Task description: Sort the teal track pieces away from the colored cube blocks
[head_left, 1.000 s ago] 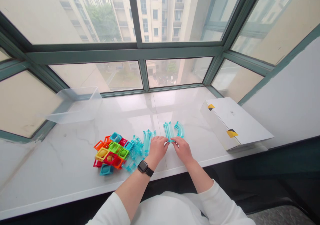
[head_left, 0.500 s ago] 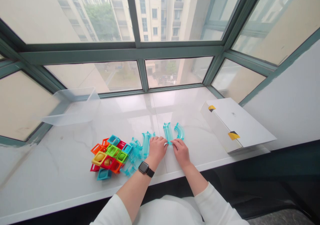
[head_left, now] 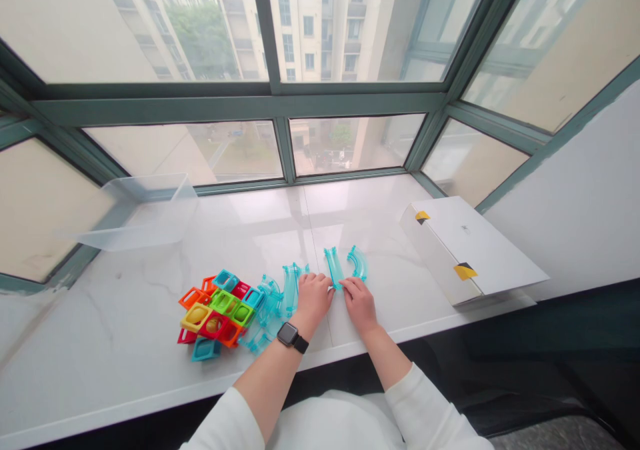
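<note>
A straight, clear turquoise track piece lies in front of me, its near end between my two hands. My left hand, with a black watch on its wrist, pinches that end from the left. From the right, the fingertips of my right hand close on the same end. Just to the right and apart from it rests a curved turquoise track piece. Left of my left hand are more turquoise track pieces, partly hidden behind the hand.
A heap of coloured square blocks sits left of the track pieces on the white sill. Farther back on the left stands a clear plastic bin. A white box with yellow-and-black tabs is on the right, below the windows.
The far end of the straight track piece has tilted slightly left. Both hands keep their hold at its near end. The whole view has shifted a little.
</note>
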### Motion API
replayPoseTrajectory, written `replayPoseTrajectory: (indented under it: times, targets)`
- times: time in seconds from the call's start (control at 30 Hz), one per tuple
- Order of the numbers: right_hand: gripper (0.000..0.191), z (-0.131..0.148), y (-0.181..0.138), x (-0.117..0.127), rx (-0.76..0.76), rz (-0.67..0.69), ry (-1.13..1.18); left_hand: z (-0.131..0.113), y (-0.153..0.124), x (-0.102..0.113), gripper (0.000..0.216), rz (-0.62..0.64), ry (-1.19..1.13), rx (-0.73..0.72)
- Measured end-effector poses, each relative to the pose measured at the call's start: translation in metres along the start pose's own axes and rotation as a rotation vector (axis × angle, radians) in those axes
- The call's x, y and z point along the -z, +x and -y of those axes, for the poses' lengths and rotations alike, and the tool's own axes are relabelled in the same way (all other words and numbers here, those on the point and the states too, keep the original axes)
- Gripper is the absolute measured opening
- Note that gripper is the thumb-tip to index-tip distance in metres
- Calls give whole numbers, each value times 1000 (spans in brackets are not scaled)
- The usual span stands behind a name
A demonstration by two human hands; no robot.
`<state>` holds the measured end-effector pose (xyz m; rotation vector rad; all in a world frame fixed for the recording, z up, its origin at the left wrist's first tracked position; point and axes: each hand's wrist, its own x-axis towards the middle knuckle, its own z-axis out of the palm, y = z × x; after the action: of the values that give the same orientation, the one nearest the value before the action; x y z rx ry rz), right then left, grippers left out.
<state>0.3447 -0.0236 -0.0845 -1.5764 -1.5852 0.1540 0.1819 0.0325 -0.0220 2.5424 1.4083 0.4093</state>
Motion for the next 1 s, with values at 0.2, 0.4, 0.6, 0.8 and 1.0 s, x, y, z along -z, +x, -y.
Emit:
replayPoseTrajectory:
  times: [0.2,0.4,0.6,0.8,1.0]
  targets:
    - [34,1,-1,0,-4,7,-9,-1,1,0,6,13,-3,12]
    - [37,0,-2,-1,-2,13,-14,-1,2,3,7,20,11,3]
    - [36,-1,-2,-1,0,11,-27,-2,4,4,8,39,17,13]
    - [41,-1,-3,-2,-26,17,-44,0,5,3,9,46,-3,18]
    - [44,-1,-4,-2,-43,25,-58,0,6,3,10,51,-6,13]
